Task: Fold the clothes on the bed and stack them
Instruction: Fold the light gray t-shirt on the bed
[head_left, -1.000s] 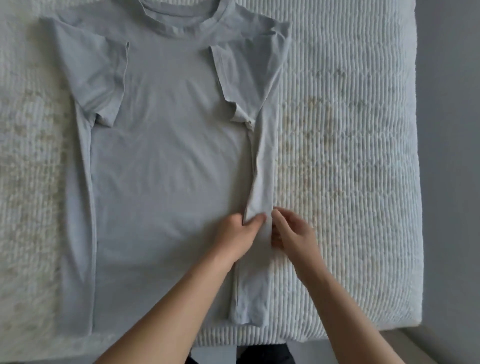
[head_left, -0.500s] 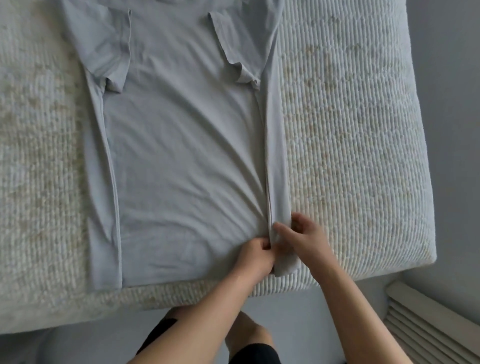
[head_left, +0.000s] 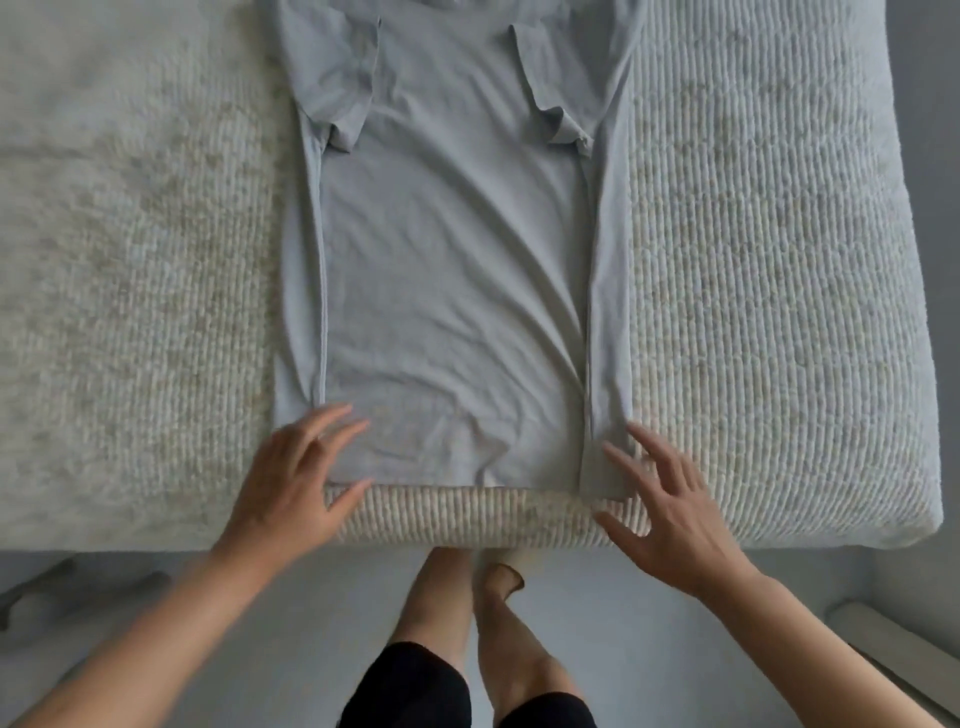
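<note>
Lying flat on the bed (head_left: 753, 312), a pale grey T-shirt (head_left: 452, 270) runs lengthwise with its hem right at the near edge of the mattress and its neck end cut off by the top of the view. Both long sides are folded inward as narrow strips, and both short sleeves are turned in over the chest. The left hand (head_left: 293, 483) is spread wide at the shirt's near left corner, fingers straight and splayed over the hem, holding nothing; motion blur makes it hard to say whether the fingertips actually press the cloth. The right hand (head_left: 670, 512) is likewise wide and empty at the near right corner, fingers fanned just beside the folded right strip, thumb over the mattress edge. The cover has a ribbed knit texture on the right part and a fluffier look toward the left. Below the near edge, the person's bare legs (head_left: 483, 623) and dark shorts (head_left: 415, 686) stand on a grey floor (head_left: 675, 639).
</note>
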